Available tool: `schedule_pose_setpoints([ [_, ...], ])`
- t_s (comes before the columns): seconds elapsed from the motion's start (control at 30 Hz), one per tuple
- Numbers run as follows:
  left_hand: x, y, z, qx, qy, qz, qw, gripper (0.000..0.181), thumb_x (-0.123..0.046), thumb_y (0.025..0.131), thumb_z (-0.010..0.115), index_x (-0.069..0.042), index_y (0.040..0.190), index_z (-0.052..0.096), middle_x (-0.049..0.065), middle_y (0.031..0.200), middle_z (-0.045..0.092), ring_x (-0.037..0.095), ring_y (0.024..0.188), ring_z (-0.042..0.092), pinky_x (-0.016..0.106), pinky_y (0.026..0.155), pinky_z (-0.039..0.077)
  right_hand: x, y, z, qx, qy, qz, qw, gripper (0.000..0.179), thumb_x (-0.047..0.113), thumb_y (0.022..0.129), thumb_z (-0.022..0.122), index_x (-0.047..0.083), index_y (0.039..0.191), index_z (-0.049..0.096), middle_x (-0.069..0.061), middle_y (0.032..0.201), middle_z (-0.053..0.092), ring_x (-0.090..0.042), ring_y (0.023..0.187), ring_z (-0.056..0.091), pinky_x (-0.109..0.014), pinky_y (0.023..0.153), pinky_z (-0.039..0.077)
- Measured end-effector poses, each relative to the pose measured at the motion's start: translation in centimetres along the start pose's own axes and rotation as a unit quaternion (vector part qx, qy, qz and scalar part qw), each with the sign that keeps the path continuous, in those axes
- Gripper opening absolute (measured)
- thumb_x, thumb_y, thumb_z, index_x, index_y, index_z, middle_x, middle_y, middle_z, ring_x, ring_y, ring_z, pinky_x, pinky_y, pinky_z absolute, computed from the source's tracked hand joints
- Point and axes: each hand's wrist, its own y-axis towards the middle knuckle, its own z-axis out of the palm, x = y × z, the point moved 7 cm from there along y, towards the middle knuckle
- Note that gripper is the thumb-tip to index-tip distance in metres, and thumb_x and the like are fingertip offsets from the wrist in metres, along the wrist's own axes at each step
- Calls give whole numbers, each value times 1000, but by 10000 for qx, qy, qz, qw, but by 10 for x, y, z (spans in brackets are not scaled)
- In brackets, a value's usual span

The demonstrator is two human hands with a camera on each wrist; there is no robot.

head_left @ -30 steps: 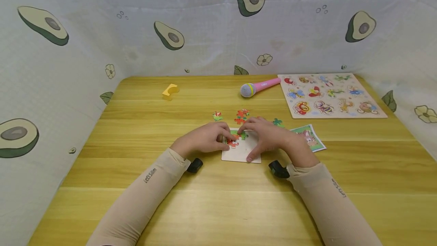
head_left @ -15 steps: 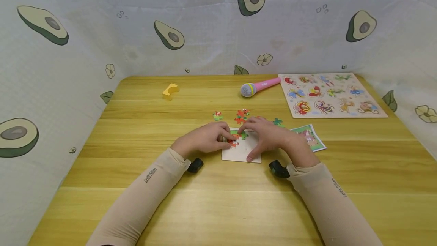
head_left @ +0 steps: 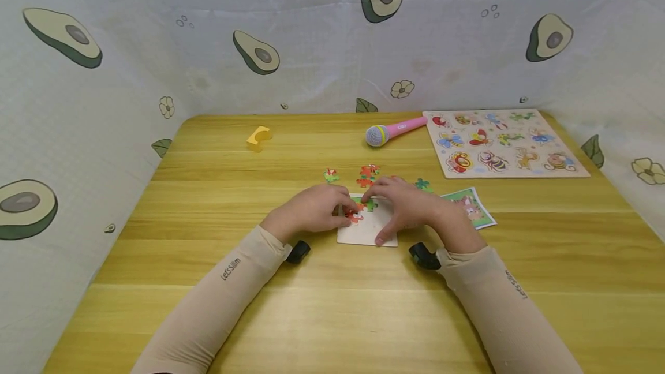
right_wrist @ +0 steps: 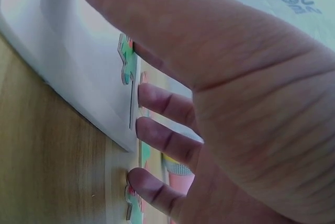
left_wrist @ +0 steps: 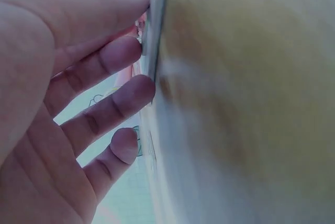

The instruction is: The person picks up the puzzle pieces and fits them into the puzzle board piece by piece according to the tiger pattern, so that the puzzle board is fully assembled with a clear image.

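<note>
A pale puzzle board [head_left: 368,234] lies on the table with joined red and green jigsaw pieces on its far left part. My left hand [head_left: 317,209] is at the board's left side, pinching a red jigsaw piece [head_left: 355,219] between thumb and index finger. In the left wrist view, other fingertips of the left hand [left_wrist: 78,93] are right at the board edge [left_wrist: 156,30]. My right hand [head_left: 410,204] spans the board's right side, its thumb near the front corner. Its index fingertip touches a green jigsaw piece [head_left: 371,205], and its remaining fingers extend along the far edge.
Loose jigsaw pieces [head_left: 331,175] lie beyond the board, some partly hidden by the right hand. A picture card [head_left: 478,212] is right of it. Farther back are a yellow arched block [head_left: 258,138], a pink toy microphone [head_left: 397,131] and an insect peg board [head_left: 511,146].
</note>
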Motion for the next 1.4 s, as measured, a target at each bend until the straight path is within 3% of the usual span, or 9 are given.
schedule_pose_setpoints([
  [0.17,-1,-1,-1,-29,110,27,9999,26,-24,95,73,-16,119,75,-6,104,64,9,86,57,27,82,47,0,0,0,21,-31,-2,10000,78,54,64,93,22,128,62,-9,143,44,-35,132,35,-63,106,33],
  [0.53,2,-3,0,-16,-268,-34,9996,30,-24,94,74,-16,123,74,-5,103,62,10,85,55,26,80,46,1,0,-1,25,16,3,10000,77,52,65,93,21,128,62,-10,144,44,-36,132,34,-64,105,32],
  [0.97,1,-2,0,-86,18,10,10000,31,-32,94,73,-21,123,75,-9,102,62,7,79,54,25,75,45,2,-1,-1,-20,62,-16,10000,78,51,64,94,21,128,63,-9,142,46,-38,132,35,-64,105,32],
  [1.23,1,-2,0,-106,-8,133,9999,26,-30,93,74,-20,116,77,-8,104,64,8,85,56,26,82,45,1,0,-1,9,37,25,10000,78,51,65,93,19,129,62,-10,143,45,-38,134,34,-65,106,31],
  [1.4,5,-2,1,-68,-2,-24,10000,28,-29,95,72,-20,121,75,-7,108,63,9,85,53,27,81,45,1,1,-1,-33,37,5,10000,78,50,64,93,18,129,63,-10,143,45,-37,134,34,-64,106,32],
])
